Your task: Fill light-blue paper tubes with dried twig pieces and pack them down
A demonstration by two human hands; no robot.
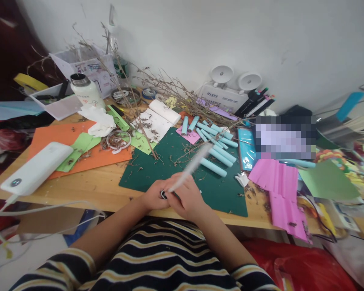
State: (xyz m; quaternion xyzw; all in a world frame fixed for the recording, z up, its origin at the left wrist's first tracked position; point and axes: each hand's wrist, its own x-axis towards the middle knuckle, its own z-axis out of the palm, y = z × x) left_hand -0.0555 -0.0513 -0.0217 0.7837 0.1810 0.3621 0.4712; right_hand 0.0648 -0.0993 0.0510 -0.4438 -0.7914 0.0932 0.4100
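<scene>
My left hand (155, 197) and my right hand (186, 197) are together over the near edge of a dark green cutting mat (230, 198). The left is closed around a small roll (163, 195), of which only a dark round end shows; the rest is hidden by the fingers. From the bent fingers of my right hand a thin whitish strip (191, 166) slants up to the right, smeared by motion. I cannot tell whether it is paper or tape. Beyond the hands lie several light blue paper tubes (214, 167), some on a pink paper (189, 136).
Dry twigs (182, 91) and leaf bits are strewn across the wooden table (133, 203). Orange paper (45, 139), a white power bank (38, 167) with a cable and a white bottle (86, 93) occupy the left. Magenta crepe paper (274, 178) hangs over the right front edge.
</scene>
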